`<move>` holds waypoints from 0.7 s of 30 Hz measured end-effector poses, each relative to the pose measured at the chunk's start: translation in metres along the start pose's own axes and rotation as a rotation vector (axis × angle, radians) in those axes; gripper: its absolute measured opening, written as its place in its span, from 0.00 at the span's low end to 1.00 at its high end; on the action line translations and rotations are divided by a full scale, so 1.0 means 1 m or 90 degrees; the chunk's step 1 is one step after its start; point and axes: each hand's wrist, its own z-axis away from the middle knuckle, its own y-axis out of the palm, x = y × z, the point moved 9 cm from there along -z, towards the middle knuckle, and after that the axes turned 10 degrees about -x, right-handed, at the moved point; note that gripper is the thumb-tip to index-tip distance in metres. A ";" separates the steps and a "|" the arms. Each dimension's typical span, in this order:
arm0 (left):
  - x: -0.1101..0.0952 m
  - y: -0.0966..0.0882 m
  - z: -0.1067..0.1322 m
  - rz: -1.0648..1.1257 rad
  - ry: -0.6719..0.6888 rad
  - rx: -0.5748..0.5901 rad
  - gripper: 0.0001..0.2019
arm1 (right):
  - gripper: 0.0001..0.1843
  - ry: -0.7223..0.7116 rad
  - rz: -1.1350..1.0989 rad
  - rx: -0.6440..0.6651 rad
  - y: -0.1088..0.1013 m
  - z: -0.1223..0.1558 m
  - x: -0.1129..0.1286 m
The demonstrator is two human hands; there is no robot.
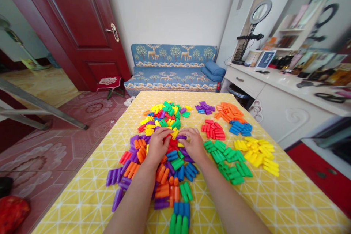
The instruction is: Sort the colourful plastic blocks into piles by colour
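Note:
A mixed heap of tube-shaped plastic building blocks (164, 115) lies in the middle of the table, in several colours. My left hand (159, 144) reaches into its near side with fingers curled; what they hold, if anything, is hidden. Close by on the right, my right hand (192, 143) pinches a purple block (181, 137) between thumb and fingers. A yellow block (174, 134) shows between the two hands, above some red blocks (172, 145). Below the hands, orange blocks (162, 173), blue blocks (191, 170) and purple blocks (113, 176) spread toward me.
Single-colour groups lie on the right: green blocks (230, 161), yellow blocks (257, 151), red blocks (213, 129), blue blocks (240, 128), orange blocks (230, 112). A patterned yellow cloth (90, 197) covers the table. Behind stands a blue sofa (170, 73); a white dresser (290, 95) is at right.

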 end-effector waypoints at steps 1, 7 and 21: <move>0.000 -0.001 0.000 0.000 0.000 -0.004 0.14 | 0.08 -0.015 0.024 -0.016 -0.005 -0.001 0.005; -0.001 0.000 0.000 0.006 -0.001 -0.003 0.13 | 0.09 0.028 0.025 -0.070 -0.018 -0.013 0.005; 0.001 -0.001 -0.001 -0.003 -0.020 0.006 0.13 | 0.02 0.154 0.318 -0.155 -0.080 -0.158 -0.124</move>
